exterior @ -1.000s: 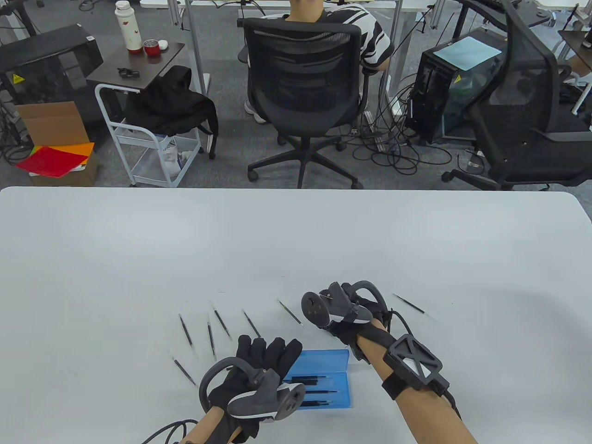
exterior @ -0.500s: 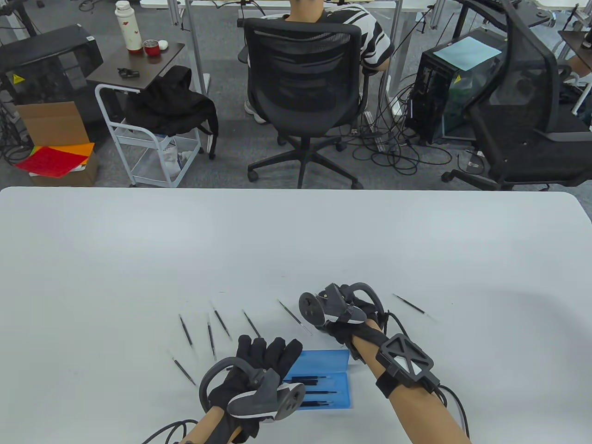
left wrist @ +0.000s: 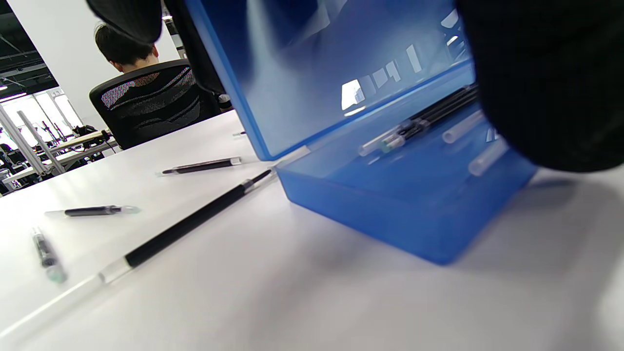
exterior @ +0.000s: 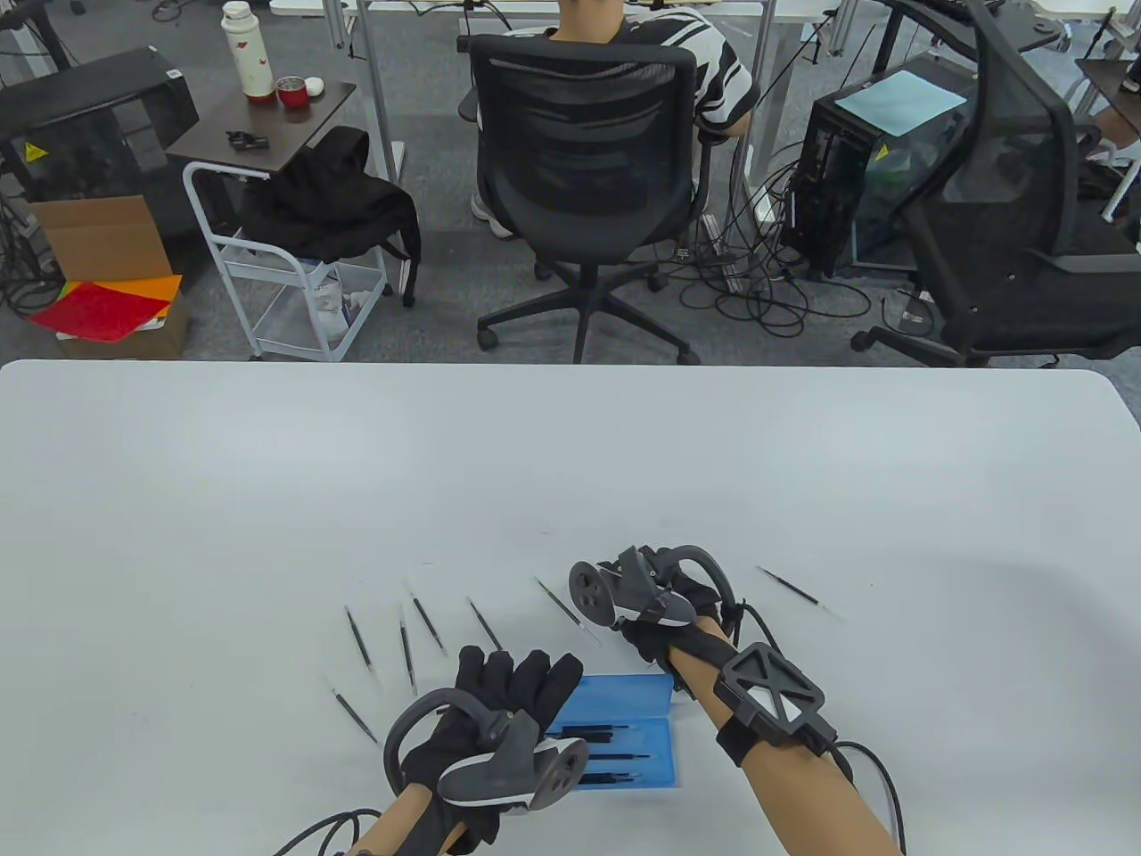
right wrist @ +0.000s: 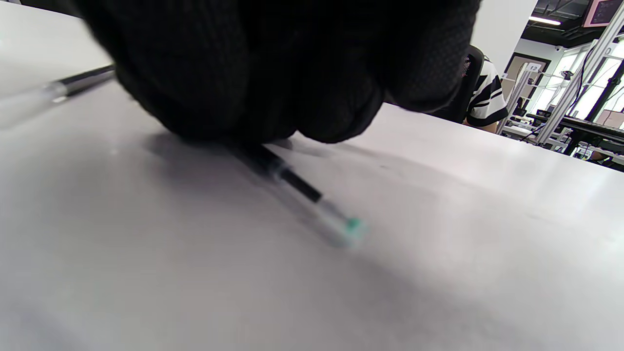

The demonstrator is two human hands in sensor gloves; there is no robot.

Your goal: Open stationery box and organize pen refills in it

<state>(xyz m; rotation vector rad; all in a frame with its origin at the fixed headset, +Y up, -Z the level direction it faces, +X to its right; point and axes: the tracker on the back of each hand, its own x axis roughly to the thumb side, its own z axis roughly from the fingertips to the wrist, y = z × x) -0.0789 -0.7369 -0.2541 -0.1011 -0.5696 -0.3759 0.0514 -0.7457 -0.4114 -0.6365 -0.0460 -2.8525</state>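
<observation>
Table view: blue box (exterior: 635, 727) sits open at the near middle of the white table (exterior: 570, 464), lid (exterior: 624, 694) raised on its far side, three refills (exterior: 606, 756) lying inside. Left hand (exterior: 499, 704) rests at the box's left end, fingers straight, reaching up by the lid. Right hand (exterior: 664, 615) is down on the table just beyond the box's far right corner, knuckles up, fingers hidden under the tracker. Loose refills lie fanned out left of the hands — one more refill (exterior: 796, 588) lies off to the right. Left wrist view: box (left wrist: 399, 195) open, lid upright, dark refills inside against the right side; a long refill (left wrist: 190, 224) on the table touches the box's left corner, shorter ones further left. Right wrist view: the gloved fingers (right wrist: 273, 87) press down over a refill (right wrist: 302, 195) lying on the table, its green-tipped end sticking out near — cannot tell whether they actually pinch it.
</observation>
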